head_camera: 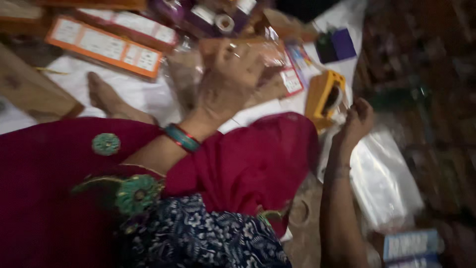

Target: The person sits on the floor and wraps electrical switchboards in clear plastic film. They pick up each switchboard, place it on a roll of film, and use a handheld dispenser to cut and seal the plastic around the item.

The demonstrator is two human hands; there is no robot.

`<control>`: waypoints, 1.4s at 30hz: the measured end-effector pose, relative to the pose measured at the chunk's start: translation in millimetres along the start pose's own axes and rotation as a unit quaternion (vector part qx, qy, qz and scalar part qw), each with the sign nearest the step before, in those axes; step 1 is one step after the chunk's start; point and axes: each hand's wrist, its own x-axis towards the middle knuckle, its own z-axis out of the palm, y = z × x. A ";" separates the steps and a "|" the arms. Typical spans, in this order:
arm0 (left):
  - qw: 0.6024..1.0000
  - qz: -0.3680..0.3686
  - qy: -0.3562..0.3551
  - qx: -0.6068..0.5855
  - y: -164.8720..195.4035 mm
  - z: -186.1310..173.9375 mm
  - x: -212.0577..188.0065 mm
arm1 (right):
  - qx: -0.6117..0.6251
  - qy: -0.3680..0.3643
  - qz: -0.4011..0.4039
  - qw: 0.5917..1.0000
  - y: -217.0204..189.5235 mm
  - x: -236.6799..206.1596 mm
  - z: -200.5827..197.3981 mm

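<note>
— What do the hands touch?

— The left hand [225, 82], in the upper middle of the frame, lies flat on a clear plastic packet [258, 59] of brownish contents; a green and red bangle [182, 137] sits on its wrist. The right hand [356, 121], right of centre, is curled just beside a yellow tape dispenser [325, 97]; whether it grips anything is too blurred to tell.

— And around them?

— A bare foot [106, 99] rests on white sheeting [144, 94] at the left, near an orange-edged card [106, 47] in the upper left. Red cloth [248, 164] fills the lower middle. A stack of clear bags [384, 178] lies at the lower right.
</note>
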 end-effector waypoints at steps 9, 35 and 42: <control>0.998 -0.006 0.016 0.053 10.2 16.6 -22.1 | -0.155 -0.029 0.244 0.957 102.5 21.7 -34.0; 0.966 -0.030 0.103 0.237 14.7 15.7 -25.9 | 0.123 -0.013 0.403 0.907 93.7 -81.5 -14.5; 0.997 -0.059 0.056 0.018 13.4 -4.2 -12.0 | 0.216 -0.028 0.093 0.972 -79.6 -62.7 38.3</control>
